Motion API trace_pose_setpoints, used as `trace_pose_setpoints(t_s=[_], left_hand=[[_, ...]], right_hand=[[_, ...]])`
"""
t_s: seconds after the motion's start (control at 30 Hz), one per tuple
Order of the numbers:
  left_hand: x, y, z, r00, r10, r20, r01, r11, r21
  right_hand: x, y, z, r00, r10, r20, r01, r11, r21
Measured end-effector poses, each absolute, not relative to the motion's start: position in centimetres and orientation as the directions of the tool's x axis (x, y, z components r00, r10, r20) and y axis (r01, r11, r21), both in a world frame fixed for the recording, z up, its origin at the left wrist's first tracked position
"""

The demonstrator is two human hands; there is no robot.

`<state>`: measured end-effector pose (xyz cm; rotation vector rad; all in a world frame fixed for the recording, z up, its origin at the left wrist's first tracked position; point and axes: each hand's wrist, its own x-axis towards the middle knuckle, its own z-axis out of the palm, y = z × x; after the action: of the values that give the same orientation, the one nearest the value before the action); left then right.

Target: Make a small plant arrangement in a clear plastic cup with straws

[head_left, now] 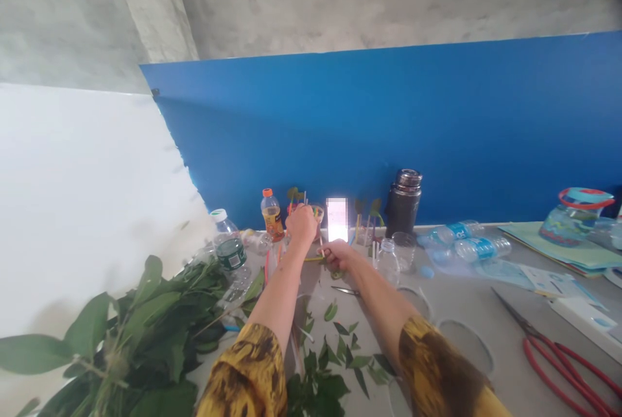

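My left hand is closed around a thin white stick beside a small cup of colourful pieces. My right hand pinches a green leaf stem just below it, and the two hands nearly meet. Loose green leaves lie on the grey table under my forearms. A large bunch of leafy branches sits to the left. Small metal scissors lie just below my right hand.
Plastic bottles, a juice bottle, a dark thermos and a brightly lit phone stand along a blue panel. Red-handled scissors, papers and a glass jar lie at right.
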<state>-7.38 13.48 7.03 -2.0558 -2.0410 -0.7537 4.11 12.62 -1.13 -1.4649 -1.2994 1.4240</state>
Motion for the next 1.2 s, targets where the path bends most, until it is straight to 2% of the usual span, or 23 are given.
trace_pose_setpoints(t_s=[0.17,0.37,0.53,0.7,0.87,1.07,1.2], left_hand=[[-7.3,13.3,7.3,-0.057,0.893,0.447,0.978,-0.040,0.205],[-7.3,13.4,7.3,-0.046,0.904,0.425,0.986,-0.028,0.166],[-7.4,13.4,7.2,-0.033,0.893,0.449,0.984,-0.051,0.173],[-7.9,13.1,7.2,-0.019,0.879,0.477,0.974,-0.091,0.206],[-8.1,13.0,6.9,0.114,0.818,0.563,0.966,-0.223,0.128],[-7.1,13.2,6.9,0.168,0.818,0.550,0.970,-0.237,0.057],[-6.5,13.7,6.8,0.164,0.850,0.500,0.968,-0.238,0.087]], right_hand=[[4.7,12.3,-0.7,-0.360,0.841,-0.404,-0.068,-0.456,-0.888],[4.2,12.1,-1.1,-0.465,0.766,-0.444,-0.230,-0.589,-0.775],[4.4,12.2,-1.4,-0.474,0.731,-0.491,-0.254,-0.647,-0.719],[4.5,12.6,-1.4,-0.419,0.729,-0.541,-0.232,-0.662,-0.712],[4.5,13.1,-1.6,-0.357,0.751,-0.555,-0.237,-0.648,-0.724],[4.1,13.1,-1.8,-0.349,0.753,-0.559,-0.265,-0.651,-0.711],[3.9,13.0,-1.8,-0.378,0.744,-0.551,-0.315,-0.663,-0.679]])
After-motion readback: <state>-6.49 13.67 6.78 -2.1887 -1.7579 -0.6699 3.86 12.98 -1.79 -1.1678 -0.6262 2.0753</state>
